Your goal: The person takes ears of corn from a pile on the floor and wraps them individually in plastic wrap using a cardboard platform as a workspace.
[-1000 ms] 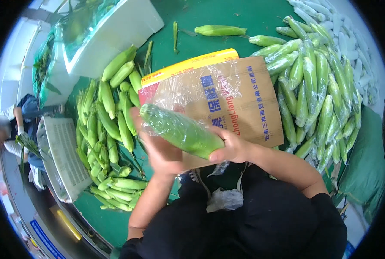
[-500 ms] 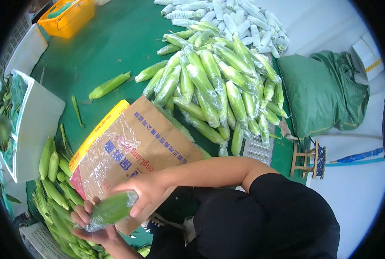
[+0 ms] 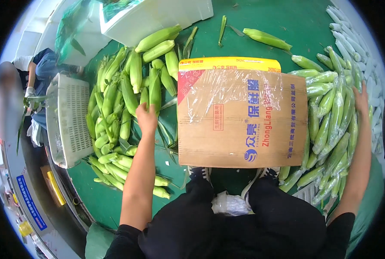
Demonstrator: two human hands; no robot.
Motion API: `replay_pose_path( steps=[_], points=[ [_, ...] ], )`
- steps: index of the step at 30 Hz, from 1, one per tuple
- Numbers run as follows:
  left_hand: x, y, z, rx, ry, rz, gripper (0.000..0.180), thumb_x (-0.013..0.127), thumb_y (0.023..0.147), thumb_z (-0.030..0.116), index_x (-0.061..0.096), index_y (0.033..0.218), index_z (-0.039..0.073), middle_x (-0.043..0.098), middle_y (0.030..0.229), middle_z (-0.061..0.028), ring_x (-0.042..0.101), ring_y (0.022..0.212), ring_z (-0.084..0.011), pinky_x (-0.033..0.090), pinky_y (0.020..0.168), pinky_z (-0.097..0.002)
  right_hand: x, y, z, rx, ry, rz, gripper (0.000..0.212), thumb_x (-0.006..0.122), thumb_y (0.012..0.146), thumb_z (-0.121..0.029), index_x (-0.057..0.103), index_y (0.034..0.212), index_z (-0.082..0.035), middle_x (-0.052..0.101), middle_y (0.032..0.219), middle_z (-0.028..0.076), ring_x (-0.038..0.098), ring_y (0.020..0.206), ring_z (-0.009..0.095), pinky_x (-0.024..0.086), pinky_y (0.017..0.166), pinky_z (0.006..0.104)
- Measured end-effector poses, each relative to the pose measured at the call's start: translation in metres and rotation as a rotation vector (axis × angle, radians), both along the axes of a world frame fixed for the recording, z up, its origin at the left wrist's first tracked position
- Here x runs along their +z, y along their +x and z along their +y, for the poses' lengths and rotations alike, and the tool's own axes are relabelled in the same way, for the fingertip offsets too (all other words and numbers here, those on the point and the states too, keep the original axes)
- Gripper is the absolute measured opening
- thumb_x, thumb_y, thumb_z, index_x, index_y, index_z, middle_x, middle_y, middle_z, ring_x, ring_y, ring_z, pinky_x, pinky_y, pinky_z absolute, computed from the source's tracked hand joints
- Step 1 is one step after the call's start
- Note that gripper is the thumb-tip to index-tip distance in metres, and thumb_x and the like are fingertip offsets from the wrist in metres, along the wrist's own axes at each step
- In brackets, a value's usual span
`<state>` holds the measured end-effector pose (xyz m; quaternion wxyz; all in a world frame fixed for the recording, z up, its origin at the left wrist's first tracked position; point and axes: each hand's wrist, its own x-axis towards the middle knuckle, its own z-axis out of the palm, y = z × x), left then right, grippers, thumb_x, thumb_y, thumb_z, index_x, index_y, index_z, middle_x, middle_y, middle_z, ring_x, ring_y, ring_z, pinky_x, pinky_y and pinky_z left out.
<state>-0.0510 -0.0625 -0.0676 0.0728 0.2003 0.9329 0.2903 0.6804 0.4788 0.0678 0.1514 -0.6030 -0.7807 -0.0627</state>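
Note:
My left hand reaches over a heap of green, husk-covered corn. Its fingers are apart, and the fingertips are at the lower ends of two ears; whether they touch is hard to tell. Far to the right, my right hand is open beside a pile of ears in clear plastic wrap, fingers extended along the pile's outer side. Between my arms lies a brown cardboard box with clear film across its top. A yellow printed strip runs along its far edge.
A white plastic basket stands left of the corn, with a white foam box behind. One loose ear lies on the green floor. White-netted ears line the far right. Another person is at the left.
The view has swung left. Both hands were on a wrapped ear of corn over the box; now they are apart, the left at the unwrapped heap, the right at the wrapped pile.

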Motion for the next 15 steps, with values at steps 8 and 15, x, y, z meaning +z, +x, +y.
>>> replay_pose_path(
  steps=[8,15],
  points=[
    [-0.024,-0.030,0.035,-0.152,-0.529,0.180,0.085,0.084,0.073,0.035,0.045,0.140,0.000,0.059,0.127,-0.0264,0.056,0.116,-0.0441,0.042,0.103,-0.0494,-0.029,-0.082,-0.056,-0.012,0.349,0.206,0.041,0.062,0.095,-0.034,0.065,0.127,-0.008,0.063,0.127,0.017,0.058,0.118,0.034,0.042,0.105,0.0417],
    [0.021,0.006,0.016,0.059,0.564,0.000,0.061,0.079,0.075,0.014,0.054,0.127,-0.008,0.059,0.119,-0.0196,0.061,0.104,-0.0296,0.047,0.095,-0.0421,-0.008,-0.277,-0.277,0.162,-0.694,0.489,0.043,0.068,0.090,-0.044,0.068,0.089,-0.001,0.068,0.094,0.017,0.066,0.086,0.030,0.051,0.074,0.0398]
  ],
)
